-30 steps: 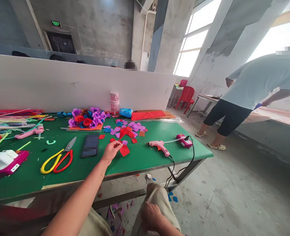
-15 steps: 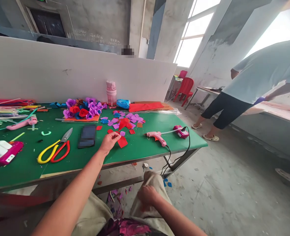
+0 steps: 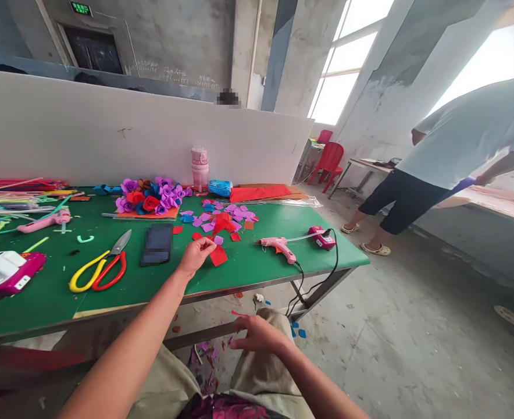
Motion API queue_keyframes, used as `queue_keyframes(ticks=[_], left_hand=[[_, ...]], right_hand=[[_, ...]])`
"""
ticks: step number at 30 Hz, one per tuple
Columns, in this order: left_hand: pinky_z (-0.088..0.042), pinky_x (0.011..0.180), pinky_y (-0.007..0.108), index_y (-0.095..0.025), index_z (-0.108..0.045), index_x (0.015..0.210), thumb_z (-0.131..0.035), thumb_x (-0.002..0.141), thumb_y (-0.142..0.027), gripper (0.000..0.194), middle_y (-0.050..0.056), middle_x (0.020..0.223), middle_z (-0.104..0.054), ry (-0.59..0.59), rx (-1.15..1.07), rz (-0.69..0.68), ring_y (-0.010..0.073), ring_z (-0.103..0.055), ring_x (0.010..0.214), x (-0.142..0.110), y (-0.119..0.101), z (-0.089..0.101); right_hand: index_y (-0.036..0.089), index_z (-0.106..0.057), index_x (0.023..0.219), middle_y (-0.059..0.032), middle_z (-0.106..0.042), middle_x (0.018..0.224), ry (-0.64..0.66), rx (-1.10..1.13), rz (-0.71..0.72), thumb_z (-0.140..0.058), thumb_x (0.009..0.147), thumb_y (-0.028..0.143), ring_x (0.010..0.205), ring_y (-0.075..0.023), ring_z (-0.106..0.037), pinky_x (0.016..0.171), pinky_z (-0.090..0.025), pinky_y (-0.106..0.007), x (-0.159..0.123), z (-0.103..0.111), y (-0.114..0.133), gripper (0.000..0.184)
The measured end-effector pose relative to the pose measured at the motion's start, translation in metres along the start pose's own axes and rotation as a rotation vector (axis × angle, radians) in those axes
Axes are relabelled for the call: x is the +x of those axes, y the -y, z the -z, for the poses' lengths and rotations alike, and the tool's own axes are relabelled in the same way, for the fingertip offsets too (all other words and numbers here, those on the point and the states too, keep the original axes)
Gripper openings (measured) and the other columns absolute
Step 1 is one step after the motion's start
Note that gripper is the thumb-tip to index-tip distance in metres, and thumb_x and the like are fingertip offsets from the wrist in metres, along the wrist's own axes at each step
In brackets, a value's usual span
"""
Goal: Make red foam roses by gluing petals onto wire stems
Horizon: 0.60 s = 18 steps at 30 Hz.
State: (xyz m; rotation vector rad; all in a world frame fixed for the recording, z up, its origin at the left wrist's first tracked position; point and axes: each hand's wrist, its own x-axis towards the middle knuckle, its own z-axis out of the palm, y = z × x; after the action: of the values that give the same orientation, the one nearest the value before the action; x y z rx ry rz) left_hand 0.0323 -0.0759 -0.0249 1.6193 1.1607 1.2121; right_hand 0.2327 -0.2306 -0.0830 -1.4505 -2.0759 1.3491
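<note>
Over the front of the green table, my left hand [image 3: 197, 256] is closed in a pinch at the corner of a red paper piece [image 3: 218, 256]. Its fingertips partly hide the held edge. My right hand [image 3: 259, 334] is above my right knee, fingers apart and nothing gripped. A thin red scrap [image 3: 239, 313] shows just beyond its fingertips, apart from them as far as I can see. Behind the left hand lie loose purple petals [image 3: 238, 213] and red petals [image 3: 222, 223]. A pink glue gun [image 3: 278, 247] rests to the right.
Scissors [image 3: 104, 267] and a phone [image 3: 156, 244] lie left of my hand. Finished paper flowers [image 3: 151, 198], a pink bottle [image 3: 200, 171] and red sheets [image 3: 261, 193] stand along the white partition. A power adapter [image 3: 322, 237] trails cords off the edge. A co-worker [image 3: 470, 139] bends at another table.
My right hand has gone from a blurred, closed shape on the knee to spread fingers, a little higher. A thin red scrap now shows by it. The left hand keeps its pinch.
</note>
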Motion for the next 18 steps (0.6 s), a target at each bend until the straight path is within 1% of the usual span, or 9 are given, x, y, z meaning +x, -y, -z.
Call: queue_keyframes(ticks=[1, 3, 5, 6, 9, 10, 11, 15, 18], left_hand=[[-0.038, 0.053, 0.022, -0.018, -0.058, 0.064, -0.061, 0.069, -0.040, 0.022, -0.003, 0.055, -0.055, 0.004, -0.006, 0.004, 0.0115, -0.050, 0.055, 0.000, 0.000, 0.000], [-0.039, 0.056, 0.023, -0.018, -0.058, 0.065, -0.061, 0.070, -0.039, 0.022, -0.003, 0.057, -0.056, 0.014, -0.008, 0.004, 0.0114, -0.050, 0.056, 0.000, 0.001, -0.001], [-0.040, 0.060, 0.023, -0.018, -0.059, 0.065, -0.062, 0.069, -0.038, 0.021, -0.003, 0.060, -0.057, 0.022, -0.002, -0.003, 0.0115, -0.051, 0.058, 0.001, 0.002, -0.001], [-0.041, 0.061, 0.024, -0.017, -0.060, 0.066, -0.062, 0.069, -0.037, 0.020, -0.002, 0.061, -0.058, 0.025, -0.001, -0.007, 0.0117, -0.052, 0.059, 0.002, 0.003, -0.001], [-0.041, 0.064, 0.025, -0.017, -0.060, 0.069, -0.062, 0.069, -0.035, 0.018, -0.001, 0.065, -0.061, 0.051, -0.008, -0.011, 0.0128, -0.054, 0.062, 0.003, 0.006, -0.001], [-0.041, 0.063, 0.025, -0.017, -0.061, 0.072, -0.062, 0.069, -0.034, 0.017, -0.001, 0.065, -0.061, 0.064, -0.010, -0.011, 0.0130, -0.055, 0.062, 0.003, 0.007, -0.001], [-0.041, 0.063, 0.025, -0.017, -0.061, 0.076, -0.063, 0.070, -0.033, 0.017, -0.001, 0.063, -0.060, 0.080, -0.010, -0.012, 0.0129, -0.055, 0.061, 0.002, 0.008, -0.002], [-0.039, 0.057, 0.023, -0.017, -0.059, 0.086, -0.063, 0.069, -0.029, 0.022, -0.005, 0.054, -0.053, 0.131, -0.013, -0.034, 0.0104, -0.049, 0.052, 0.000, 0.008, -0.004], [-0.039, 0.056, 0.023, -0.017, -0.058, 0.085, -0.063, 0.068, -0.028, 0.021, -0.005, 0.054, -0.052, 0.135, -0.008, -0.045, 0.0099, -0.048, 0.052, -0.001, 0.007, -0.005]], right_hand=[[0.023, -0.067, 0.073, 0.0016, -0.062, 0.061, 0.019, 0.025, 0.002, -0.066, 0.070, 0.038, 0.054, -0.0118, -0.054, 0.048, -0.039, -0.020, -0.003, 0.012, 0.006, 0.016], [0.019, -0.065, 0.072, 0.0014, -0.059, 0.058, 0.027, 0.161, 0.009, -0.054, 0.079, 0.043, 0.047, -0.0096, -0.050, 0.044, -0.036, -0.019, -0.009, 0.041, 0.016, 0.027], [0.018, -0.063, 0.077, 0.0007, -0.059, 0.062, -0.096, 0.232, 0.056, -0.053, 0.078, 0.044, 0.048, -0.0093, -0.049, 0.044, -0.037, -0.020, -0.012, 0.076, 0.020, 0.028], [0.017, -0.062, 0.078, 0.0008, -0.059, 0.062, -0.217, 0.224, 0.068, -0.056, 0.076, 0.044, 0.049, -0.0100, -0.049, 0.046, -0.038, -0.020, -0.012, 0.094, 0.020, 0.027], [0.017, -0.058, 0.077, -0.0011, -0.059, 0.065, -0.805, 0.044, -0.018, -0.051, 0.076, 0.049, 0.057, -0.0136, -0.053, 0.053, -0.039, -0.024, -0.006, 0.142, 0.006, 0.032], [0.018, -0.057, 0.079, -0.0028, -0.061, 0.070, -0.929, -0.049, -0.091, -0.051, 0.075, 0.049, 0.062, -0.0155, -0.055, 0.057, -0.040, -0.025, -0.002, 0.154, 0.000, 0.033], [0.017, -0.057, 0.078, -0.0043, -0.062, 0.073, -0.965, -0.126, -0.161, -0.055, 0.071, 0.049, 0.067, -0.0176, -0.056, 0.060, -0.040, -0.026, 0.002, 0.165, -0.007, 0.033], [0.019, -0.054, 0.064, -0.0033, -0.059, 0.064, -0.758, -0.080, -0.287, -0.070, 0.058, 0.031, 0.071, -0.0206, -0.056, 0.058, -0.037, -0.026, 0.023, 0.188, -0.025, 0.021], [0.020, -0.052, 0.057, -0.0008, -0.054, 0.055, -0.628, 0.036, -0.286, -0.067, 0.060, 0.020, 0.059, -0.0168, -0.053, 0.052, -0.036, -0.025, 0.036, 0.197, -0.022, 0.015]])
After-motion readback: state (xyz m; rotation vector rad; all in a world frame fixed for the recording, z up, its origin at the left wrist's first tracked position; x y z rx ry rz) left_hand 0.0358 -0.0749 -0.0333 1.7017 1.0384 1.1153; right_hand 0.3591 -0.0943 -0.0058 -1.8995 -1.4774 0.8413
